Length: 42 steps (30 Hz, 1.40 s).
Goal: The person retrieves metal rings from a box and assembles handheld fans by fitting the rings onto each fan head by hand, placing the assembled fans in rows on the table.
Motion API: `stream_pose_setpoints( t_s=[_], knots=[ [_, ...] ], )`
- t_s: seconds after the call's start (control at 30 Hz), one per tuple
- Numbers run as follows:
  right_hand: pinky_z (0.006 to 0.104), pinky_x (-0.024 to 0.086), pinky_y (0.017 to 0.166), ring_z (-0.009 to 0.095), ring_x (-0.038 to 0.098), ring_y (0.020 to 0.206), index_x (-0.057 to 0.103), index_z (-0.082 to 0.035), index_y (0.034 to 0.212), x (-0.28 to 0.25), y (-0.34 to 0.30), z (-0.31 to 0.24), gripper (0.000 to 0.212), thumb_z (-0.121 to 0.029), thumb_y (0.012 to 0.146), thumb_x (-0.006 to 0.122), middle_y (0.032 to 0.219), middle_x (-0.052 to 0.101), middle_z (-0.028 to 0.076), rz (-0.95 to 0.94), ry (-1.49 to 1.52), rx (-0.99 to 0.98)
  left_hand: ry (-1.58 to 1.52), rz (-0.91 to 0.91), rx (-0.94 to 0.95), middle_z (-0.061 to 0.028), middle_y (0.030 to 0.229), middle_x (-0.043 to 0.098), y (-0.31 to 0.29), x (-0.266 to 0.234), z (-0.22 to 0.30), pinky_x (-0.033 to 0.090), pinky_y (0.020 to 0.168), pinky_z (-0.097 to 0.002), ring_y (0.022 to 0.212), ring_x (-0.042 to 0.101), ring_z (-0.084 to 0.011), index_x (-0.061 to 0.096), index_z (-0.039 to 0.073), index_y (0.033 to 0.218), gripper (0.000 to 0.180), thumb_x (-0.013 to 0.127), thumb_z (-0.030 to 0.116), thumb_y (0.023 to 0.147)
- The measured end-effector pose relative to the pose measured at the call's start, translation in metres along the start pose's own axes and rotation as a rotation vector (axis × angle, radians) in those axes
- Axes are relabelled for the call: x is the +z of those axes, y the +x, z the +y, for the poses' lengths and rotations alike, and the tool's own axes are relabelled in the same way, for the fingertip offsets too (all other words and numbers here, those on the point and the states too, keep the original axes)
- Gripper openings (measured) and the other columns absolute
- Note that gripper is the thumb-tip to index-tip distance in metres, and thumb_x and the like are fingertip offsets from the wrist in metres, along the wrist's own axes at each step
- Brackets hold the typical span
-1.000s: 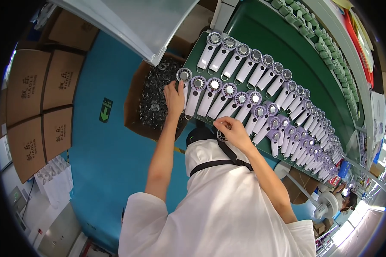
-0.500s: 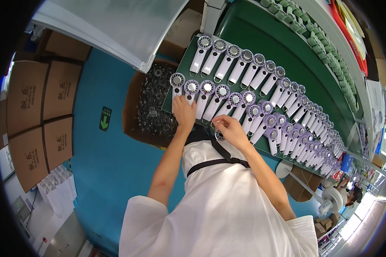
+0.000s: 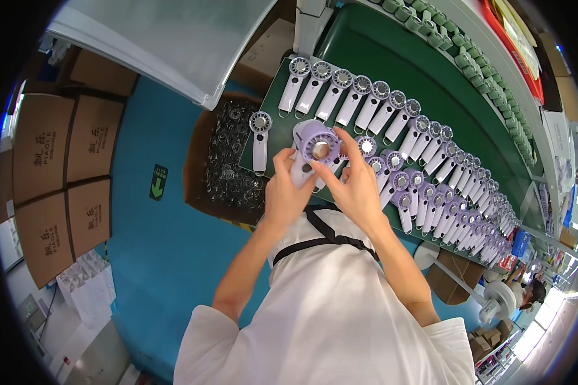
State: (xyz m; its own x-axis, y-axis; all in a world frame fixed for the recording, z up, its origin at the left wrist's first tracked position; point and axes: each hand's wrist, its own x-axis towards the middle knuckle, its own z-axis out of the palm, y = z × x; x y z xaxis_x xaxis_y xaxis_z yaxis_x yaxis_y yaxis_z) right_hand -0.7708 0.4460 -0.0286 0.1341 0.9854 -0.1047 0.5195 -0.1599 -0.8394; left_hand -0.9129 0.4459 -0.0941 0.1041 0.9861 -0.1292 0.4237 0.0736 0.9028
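Observation:
A lilac and white handheld fan [image 3: 317, 142] is held up over the near edge of the green work table [image 3: 366, 38], its round head tilted toward me. My left hand [image 3: 285, 196] is closed around its white handle. My right hand [image 3: 360, 191] grips the head's rim between thumb and index finger; the other fingers are curled beneath. To the left, a single fan [image 3: 260, 141] lies on the table with its handle toward me. Beyond my hands, a row of similar fans [image 3: 337, 90] lies side by side, wire loops at their handle ends. My hands hide part of the nearer row.
Many more fans [image 3: 452, 212] crowd the table to the right. An open carton [image 3: 196, 183] of clear round parts stands left of the table. Green pieces [image 3: 475, 67] line a far shelf. Stacked cartons [image 3: 42, 141] stand at far left, and a white pedestal fan [image 3: 496, 300] at right.
My left hand has lifted a fan from the near row and moved right with it. My right hand has come up to its head. The leftmost fan stays on the table.

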Motion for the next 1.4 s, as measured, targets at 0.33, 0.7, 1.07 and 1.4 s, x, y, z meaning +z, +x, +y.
stream_pose_setpoints(
  t_s=[0.33, 0.7, 1.07, 1.4],
  knots=[
    [0.0208, 0.032, 0.047, 0.005, 0.038, 0.055, 0.052, -0.005, 0.134, -0.025, -0.024, -0.037, 0.062, -0.010, 0.078, 0.077, 0.107, 0.063, 0.007, 0.255, 0.034, -0.203, -0.256, -0.007, 0.099, -0.0243, 0.103, 0.064, -0.021, 0.002, 0.062, 0.053, 0.073, -0.0384, 0.090, 0.068, -0.0319, 0.034, -0.004, 0.115, 0.051, 0.071, 0.016, 0.086],
    [0.0202, 0.032, 0.044, 0.006, 0.039, 0.053, 0.061, -0.002, 0.114, -0.025, -0.032, -0.037, 0.045, -0.003, 0.073, 0.080, 0.100, 0.065, 0.009, 0.515, -0.069, -0.400, -0.458, 0.001, 0.158, -0.0230, 0.102, 0.065, -0.030, 0.018, 0.073, 0.053, 0.073, -0.0364, 0.089, 0.068, -0.0265, 0.033, -0.002, 0.113, 0.052, 0.073, 0.014, 0.084],
    [0.0195, 0.038, 0.042, 0.007, 0.050, 0.055, 0.065, -0.002, 0.111, -0.031, -0.030, -0.037, 0.042, -0.004, 0.073, 0.081, 0.101, 0.066, 0.013, 0.611, -0.158, -0.453, -0.530, -0.146, 0.105, -0.0200, 0.121, 0.052, -0.029, 0.020, 0.081, 0.054, 0.087, -0.0334, 0.110, 0.058, -0.0218, 0.029, -0.001, 0.119, 0.055, 0.072, 0.001, 0.084],
    [0.0204, 0.041, 0.043, 0.008, 0.050, 0.055, 0.066, -0.002, 0.111, -0.033, -0.032, -0.038, 0.039, -0.004, 0.074, 0.080, 0.100, 0.066, 0.013, 0.615, -0.176, -0.400, -0.614, -0.198, 0.134, -0.0216, 0.121, 0.054, -0.028, 0.025, 0.078, 0.056, 0.087, -0.0359, 0.107, 0.061, -0.0233, 0.028, 0.000, 0.118, 0.049, 0.067, 0.003, 0.088]
  ],
)
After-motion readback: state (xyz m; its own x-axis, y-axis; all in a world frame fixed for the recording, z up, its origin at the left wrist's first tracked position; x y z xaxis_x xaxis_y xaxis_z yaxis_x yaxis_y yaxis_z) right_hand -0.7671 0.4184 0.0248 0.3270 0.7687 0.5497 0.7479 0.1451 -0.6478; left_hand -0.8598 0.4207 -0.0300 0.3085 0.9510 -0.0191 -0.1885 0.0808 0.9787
